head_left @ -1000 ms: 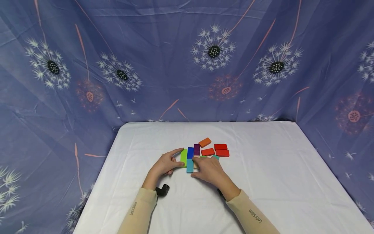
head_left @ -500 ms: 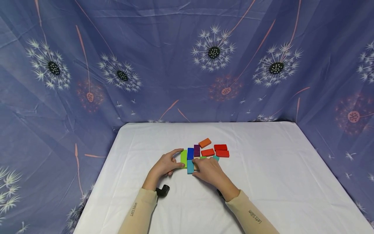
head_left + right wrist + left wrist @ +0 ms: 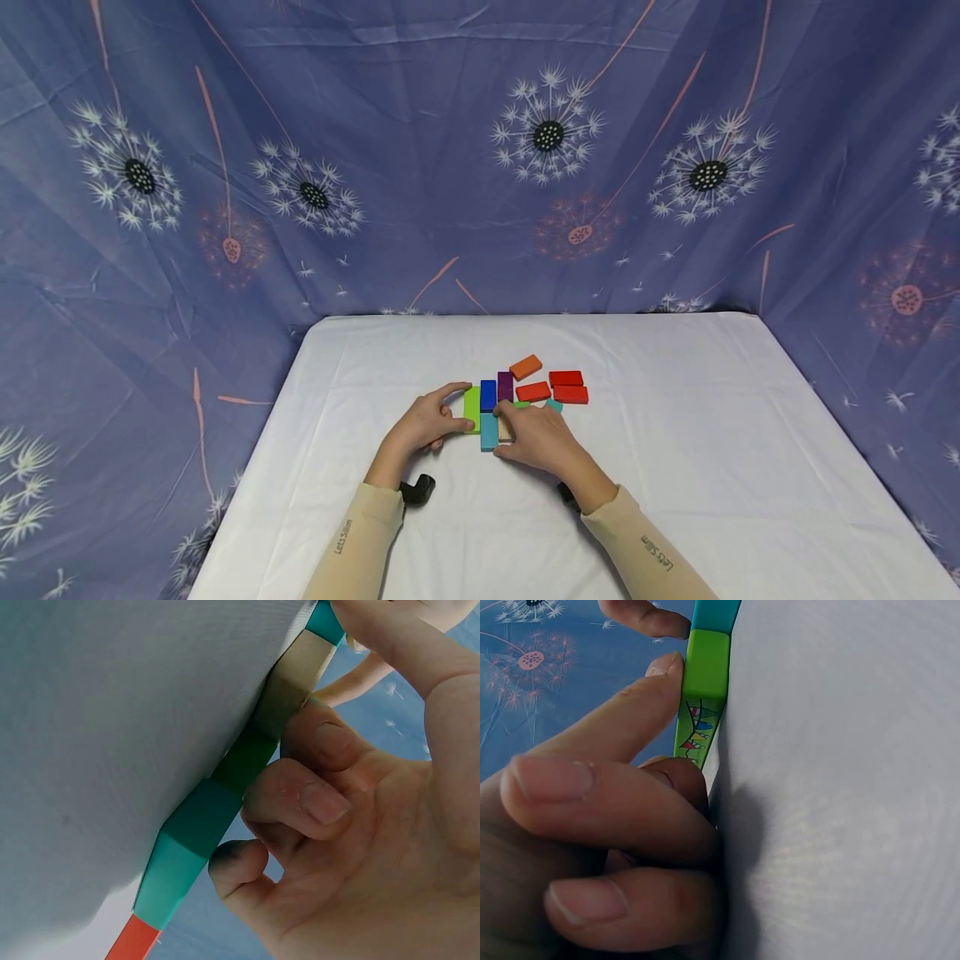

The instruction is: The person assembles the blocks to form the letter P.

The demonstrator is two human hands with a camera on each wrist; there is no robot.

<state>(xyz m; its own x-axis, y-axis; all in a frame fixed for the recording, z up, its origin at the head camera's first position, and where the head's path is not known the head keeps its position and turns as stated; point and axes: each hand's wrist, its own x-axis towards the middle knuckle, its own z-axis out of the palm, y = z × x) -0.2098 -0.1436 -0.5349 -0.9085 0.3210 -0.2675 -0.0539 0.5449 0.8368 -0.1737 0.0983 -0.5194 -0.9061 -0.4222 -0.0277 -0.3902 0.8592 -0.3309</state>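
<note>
In the head view the left hand [image 3: 427,419] pinches a light green block [image 3: 472,408] between thumb and index finger at its near and far ends. Right of it, a blue block [image 3: 488,395] lies in line with a light blue block [image 3: 489,432], which the right hand [image 3: 542,433] grips by its ends. A purple block [image 3: 506,386] and a plain wooden block [image 3: 505,429] stand alongside; the right hand partly covers the wooden one. In the right wrist view the other fingers [image 3: 307,799] curl beside the wooden block [image 3: 294,679] and a green block [image 3: 245,759].
An orange block [image 3: 526,367] and several red blocks [image 3: 566,378] lie behind and to the right of the right hand. A teal block [image 3: 554,406] shows past its knuckles. A patterned cloth [image 3: 420,167] hangs behind the white table [image 3: 720,450].
The light blue block has shifted slightly toward the person with the right hand's fingers on it. The light green, blue and purple blocks have also come slightly nearer. Both hands keep nearly the same pose.
</note>
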